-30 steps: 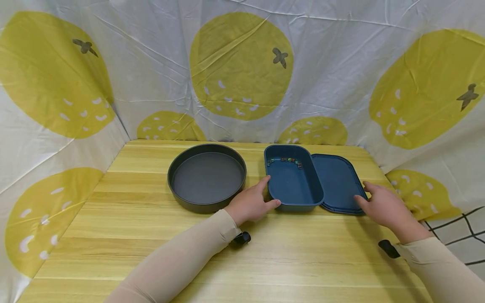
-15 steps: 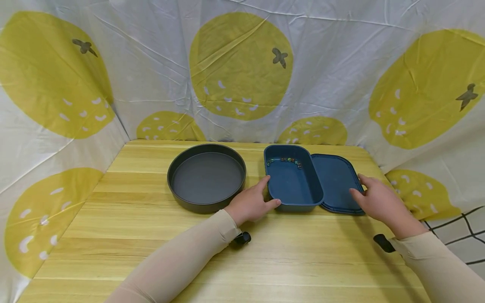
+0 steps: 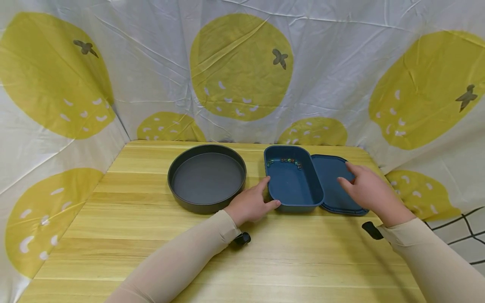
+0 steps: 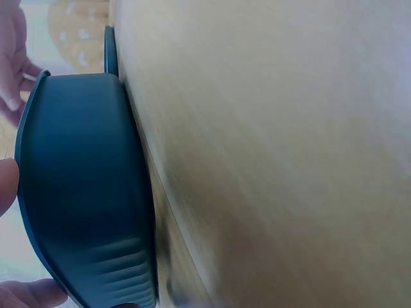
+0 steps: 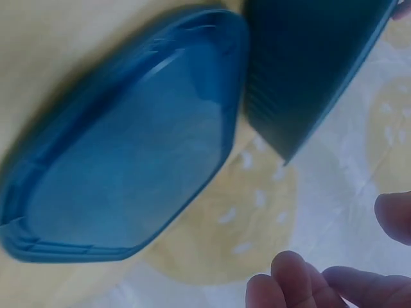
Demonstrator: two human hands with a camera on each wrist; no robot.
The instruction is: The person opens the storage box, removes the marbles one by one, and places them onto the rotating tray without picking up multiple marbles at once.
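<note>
Blue container lies between left hand and right hand, long axis pointing forward; left fingers spread, seemingly only touching its near-left corner; right fingers parted, empty, above the lid.

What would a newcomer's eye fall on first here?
Probably the big yellow prints on the curtain behind the table. Next, the blue container right of the dark pan, small colourful pieces inside its far end, the left hand touching its near-left corner. The right hand hovers by the lid.
</note>
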